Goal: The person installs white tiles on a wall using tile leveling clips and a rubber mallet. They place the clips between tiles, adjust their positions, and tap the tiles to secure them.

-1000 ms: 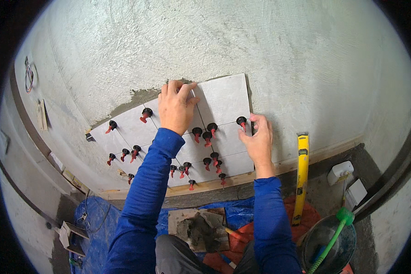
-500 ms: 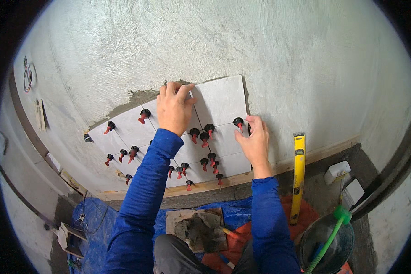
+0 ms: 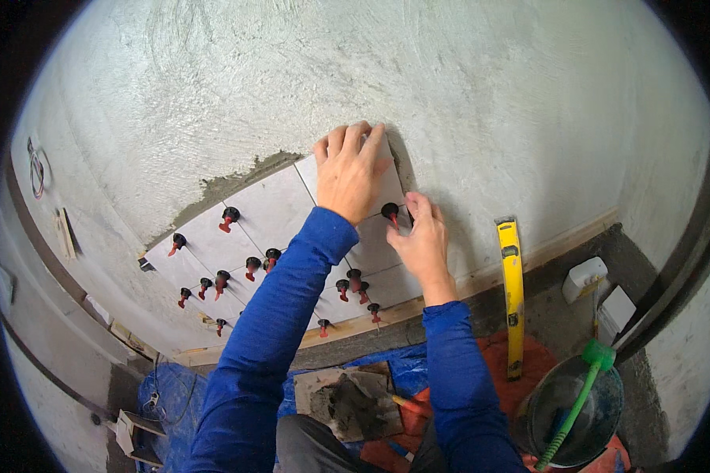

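Note:
Light grey wall tiles (image 3: 277,202) cover a low part of the wall, with black-and-red tile levelling clips (image 3: 229,218) along their joints. My left hand (image 3: 349,175) lies on the upper right tile (image 3: 387,181), its bent fingers spread over the tile's top edge. Lower down, my right hand (image 3: 424,243) is at that tile's right side, fingertips by the edge. Its thumb is apart from its fingers and close to a single levelling clip (image 3: 390,212). My left hand and forearm hide part of the tiles and clips.
A yellow spirit level (image 3: 513,299) leans against the wall at right. Near it stand a dark bucket (image 3: 617,406) with a green-handled brush (image 3: 580,398) and a white box (image 3: 584,277). Below, a board (image 3: 323,394) carries grey mortar (image 3: 353,406), beside blue sheeting (image 3: 409,370).
My left hand has shifted right along the top edge, onto the upper right tile. My right hand stays by the clip at the tile's right edge. The view has shifted slightly.

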Available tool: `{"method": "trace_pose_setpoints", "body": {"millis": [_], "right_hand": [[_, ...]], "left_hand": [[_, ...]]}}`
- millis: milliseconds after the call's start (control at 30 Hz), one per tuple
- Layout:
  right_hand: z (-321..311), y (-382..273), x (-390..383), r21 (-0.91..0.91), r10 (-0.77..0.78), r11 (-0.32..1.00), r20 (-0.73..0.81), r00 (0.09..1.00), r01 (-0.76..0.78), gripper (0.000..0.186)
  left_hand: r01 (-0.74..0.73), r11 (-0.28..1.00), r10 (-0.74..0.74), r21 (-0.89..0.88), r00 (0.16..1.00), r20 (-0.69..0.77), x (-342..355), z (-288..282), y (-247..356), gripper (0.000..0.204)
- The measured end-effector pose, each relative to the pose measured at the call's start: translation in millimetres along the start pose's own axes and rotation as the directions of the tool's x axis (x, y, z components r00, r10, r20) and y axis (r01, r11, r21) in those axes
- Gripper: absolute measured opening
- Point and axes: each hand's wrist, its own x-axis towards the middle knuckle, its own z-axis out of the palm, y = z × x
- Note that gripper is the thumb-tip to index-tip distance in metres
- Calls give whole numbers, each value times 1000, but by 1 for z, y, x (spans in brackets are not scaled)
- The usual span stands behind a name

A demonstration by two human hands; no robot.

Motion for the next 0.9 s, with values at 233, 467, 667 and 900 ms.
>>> {"method": "trace_pose_setpoints", "body": {"millis": [233, 467, 667, 900], "right_hand": [[-2, -2, 0, 38, 33, 999, 7, 999, -34, 72], [6, 4, -1, 99, 29, 995, -56, 998, -23, 63], [4, 4, -2, 14, -32, 999, -34, 999, 33, 34], [8, 7, 0, 64, -134, 988, -102, 986, 141, 16]], "left_hand": [[72, 997, -73, -10, 987, -142, 14, 24, 6, 24], [81, 995, -68, 51, 975, -213, 18, 35, 5, 18], [38, 995, -25, 87, 989, -148, 16, 29, 0, 19], [151, 970, -173, -189, 979, -107, -36, -16, 35, 27]]}}
